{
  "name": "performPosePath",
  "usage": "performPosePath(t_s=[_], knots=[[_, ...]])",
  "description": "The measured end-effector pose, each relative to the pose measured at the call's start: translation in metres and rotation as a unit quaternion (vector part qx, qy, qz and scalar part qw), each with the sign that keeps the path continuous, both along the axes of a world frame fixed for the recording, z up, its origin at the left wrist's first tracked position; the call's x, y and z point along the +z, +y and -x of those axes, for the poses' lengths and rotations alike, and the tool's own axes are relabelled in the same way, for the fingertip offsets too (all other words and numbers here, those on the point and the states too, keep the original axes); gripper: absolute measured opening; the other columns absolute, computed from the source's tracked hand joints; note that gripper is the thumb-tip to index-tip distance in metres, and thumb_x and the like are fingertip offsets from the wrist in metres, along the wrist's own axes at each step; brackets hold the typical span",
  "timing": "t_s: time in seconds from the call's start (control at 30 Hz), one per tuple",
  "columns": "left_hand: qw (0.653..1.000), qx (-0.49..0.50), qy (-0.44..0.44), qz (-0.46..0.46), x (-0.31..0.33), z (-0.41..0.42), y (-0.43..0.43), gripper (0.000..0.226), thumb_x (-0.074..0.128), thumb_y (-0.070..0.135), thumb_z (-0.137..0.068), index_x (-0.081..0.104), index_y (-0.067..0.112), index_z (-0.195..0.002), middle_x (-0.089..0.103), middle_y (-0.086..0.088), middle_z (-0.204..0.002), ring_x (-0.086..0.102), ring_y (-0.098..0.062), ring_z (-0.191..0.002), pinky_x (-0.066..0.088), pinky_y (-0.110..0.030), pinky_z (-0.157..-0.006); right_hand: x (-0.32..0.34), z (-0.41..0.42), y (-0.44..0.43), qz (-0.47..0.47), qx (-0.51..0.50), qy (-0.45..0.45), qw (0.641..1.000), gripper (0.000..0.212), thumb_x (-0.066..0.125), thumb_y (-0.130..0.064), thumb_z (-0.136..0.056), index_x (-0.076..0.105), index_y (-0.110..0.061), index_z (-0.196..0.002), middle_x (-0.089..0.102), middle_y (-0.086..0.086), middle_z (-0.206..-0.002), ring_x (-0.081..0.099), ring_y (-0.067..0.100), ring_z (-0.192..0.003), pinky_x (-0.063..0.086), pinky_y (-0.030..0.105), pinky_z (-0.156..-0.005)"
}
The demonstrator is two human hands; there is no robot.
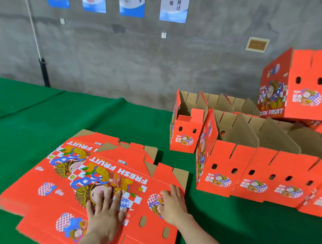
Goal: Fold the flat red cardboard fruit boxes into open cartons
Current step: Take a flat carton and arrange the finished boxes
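Observation:
A flat red fruit box (126,178) printed "FRESH FRUIT" lies on top of a stack of flat red boxes (45,175) on the green table. My left hand (105,211) presses flat on its printed face with fingers spread. My right hand (172,203) lies on the box's right part near the edge, fingers straight. Folded open cartons (227,171) stand in rows to the right, brown insides showing.
The green cloth table (100,118) stretches to a grey concrete wall with posters. One small folded carton (185,134) stands alone left of the rows. Another folded carton (298,87) sits tilted on top of the rows at far right.

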State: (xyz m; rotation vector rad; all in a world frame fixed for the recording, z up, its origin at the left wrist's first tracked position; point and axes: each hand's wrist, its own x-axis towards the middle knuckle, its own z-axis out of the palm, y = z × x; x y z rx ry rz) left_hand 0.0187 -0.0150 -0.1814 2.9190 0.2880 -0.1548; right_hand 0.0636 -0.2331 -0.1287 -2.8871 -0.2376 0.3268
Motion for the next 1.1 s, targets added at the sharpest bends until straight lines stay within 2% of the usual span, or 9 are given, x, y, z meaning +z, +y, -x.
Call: performPosePath(t_s=[0.1,0.2,0.3,0.47,0.63,0.8,0.93,1.03,1.1], knots=[[1.0,0.016,-0.013,0.017,0.002,0.005,-0.005,0.065,0.018,0.063,-0.095,-0.01,0.04,-0.149,-0.022,0.008,-0.157,-0.022,-0.021,-0.144,-0.007,-0.055,-0.113,-0.006,0.006,-0.008,-0.112,-0.143,0.061,0.981,0.068,0.057,-0.034,-0.092,0.022,-0.027,-0.149,-0.006,0.017,-0.158,0.006,0.038,-0.145,0.022,0.044,-0.116],[0.999,0.031,-0.014,0.029,0.007,0.008,-0.006,0.067,0.024,0.062,-0.094,-0.004,0.038,-0.151,-0.019,0.007,-0.158,-0.018,-0.021,-0.146,-0.004,-0.054,-0.115,-0.003,0.004,-0.004,-0.247,-0.239,0.027,0.939,0.064,0.065,-0.015,-0.087,0.037,-0.018,-0.144,0.036,0.016,-0.14,0.048,0.029,-0.125,0.042,0.031,-0.102],[0.997,0.064,-0.036,0.036,0.018,0.014,-0.006,0.067,0.026,0.061,-0.095,-0.001,0.035,-0.151,-0.017,0.007,-0.159,-0.015,-0.019,-0.146,-0.002,-0.052,-0.116,0.017,0.001,0.003,-0.298,-0.276,-0.055,0.912,0.05,0.066,-0.009,-0.085,0.051,-0.018,-0.132,0.046,0.013,-0.124,0.058,0.027,-0.109,0.043,0.025,-0.094],[0.981,0.047,-0.149,0.115,0.054,0.025,-0.022,0.088,0.005,0.079,-0.077,0.007,0.033,-0.151,-0.008,0.005,-0.16,-0.008,-0.018,-0.148,0.0,-0.046,-0.115,0.073,0.003,0.01,-0.43,-0.24,-0.135,0.86,0.031,0.063,0.0,-0.081,0.064,-0.014,-0.108,0.056,0.01,-0.115,0.057,0.025,-0.106,0.041,0.025,-0.09],[0.934,0.0,-0.3,0.195,0.117,0.026,-0.047,0.068,0.058,0.042,-0.089,0.037,0.01,-0.145,0.016,-0.008,-0.158,0.011,-0.027,-0.147,0.01,-0.055,-0.113,0.136,0.026,0.0,-0.53,-0.132,-0.254,0.798,0.04,0.061,0.01,-0.075,0.053,-0.028,-0.087,0.057,-0.013,-0.093,0.053,0.016,-0.097,0.038,0.013,-0.081],[0.873,-0.083,-0.401,0.264,0.197,0.04,-0.085,0.073,0.047,0.05,-0.083,0.044,0.002,-0.139,0.024,-0.02,-0.152,0.023,-0.033,-0.142,0.022,-0.047,-0.115,0.181,0.052,-0.028,-0.658,-0.111,-0.287,0.687,0.082,0.06,0.015,-0.078,0.034,-0.025,-0.144,0.045,0.001,-0.143,0.048,0.016,-0.129,0.039,0.035,-0.108],[0.834,-0.148,-0.425,0.32,0.261,0.052,-0.125,0.073,0.057,0.041,-0.087,0.032,0.006,-0.146,0.017,-0.01,-0.156,0.011,-0.013,-0.144,0.006,-0.02,-0.114,0.207,0.073,-0.036,-0.641,-0.133,-0.322,0.684,0.029,0.061,0.006,-0.085,0.065,-0.021,-0.097,0.07,0.005,-0.096,0.065,0.019,-0.089,0.051,0.037,-0.086],[0.82,-0.178,-0.398,0.37,0.302,0.065,-0.153,0.098,0.056,0.059,-0.07,0.024,0.01,-0.149,0.021,-0.004,-0.155,0.015,-0.013,-0.145,0.011,-0.022,-0.116,0.224,0.098,-0.024,-0.695,-0.075,-0.3,0.649,0.024,0.046,0.001,-0.096,0.062,-0.013,-0.086,0.071,0.004,-0.084,0.064,0.022,-0.084,0.054,0.031,-0.076],[0.816,-0.178,-0.385,0.393,0.32,0.074,-0.167,0.111,0.065,0.061,-0.065,0.015,0.013,-0.152,0.017,0.001,-0.156,0.01,-0.009,-0.145,0.009,-0.019,-0.114,0.23,0.112,-0.008,-0.679,-0.036,-0.3,0.669,0.037,0.031,-0.001,-0.101,0.063,-0.012,-0.084,0.072,-0.003,-0.079,0.066,0.014,-0.081,0.054,0.022,-0.072]])
